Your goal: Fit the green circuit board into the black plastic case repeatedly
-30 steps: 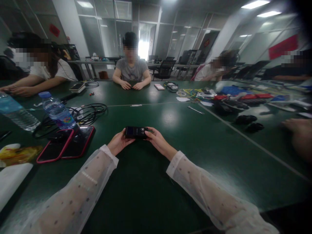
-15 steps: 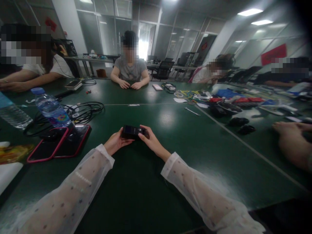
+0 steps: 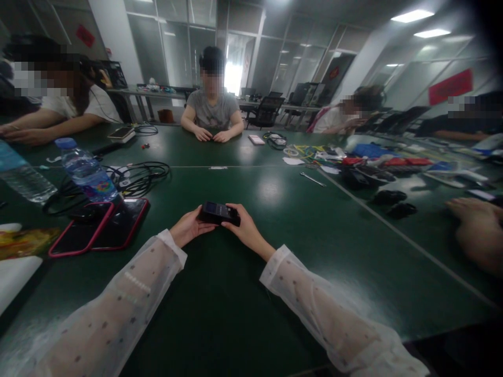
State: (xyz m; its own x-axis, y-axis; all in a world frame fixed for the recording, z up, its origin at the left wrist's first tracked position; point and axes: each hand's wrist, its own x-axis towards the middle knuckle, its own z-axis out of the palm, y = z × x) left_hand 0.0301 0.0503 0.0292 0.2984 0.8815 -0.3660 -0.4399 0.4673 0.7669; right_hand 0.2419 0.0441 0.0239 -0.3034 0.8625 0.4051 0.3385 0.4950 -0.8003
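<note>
A small black handheld device (image 3: 219, 211) with a dark screen and a few small buttons lies lengthwise between my hands, above the green table (image 3: 314, 235). My left hand (image 3: 193, 226) is closed on its left end, fingers underneath. Around the right end, my right hand (image 3: 245, 226) grips it with the thumb along the near side and the fingers at the far edge. The device's exact kind does not show.
At the left are water bottles (image 3: 84, 170), phones in red cases (image 3: 121, 225) and coiled black cables (image 3: 147, 175). A wrench (image 3: 313, 179) lies right of centre, near piled cables and tools (image 3: 373, 157). Other people sit around the table; a co-worker's hand (image 3: 477, 230) rests at the right.
My right thumb has moved from the device's top face to its near side, so more of the buttons show. The view has shifted slightly. Both hands still hold the device.
</note>
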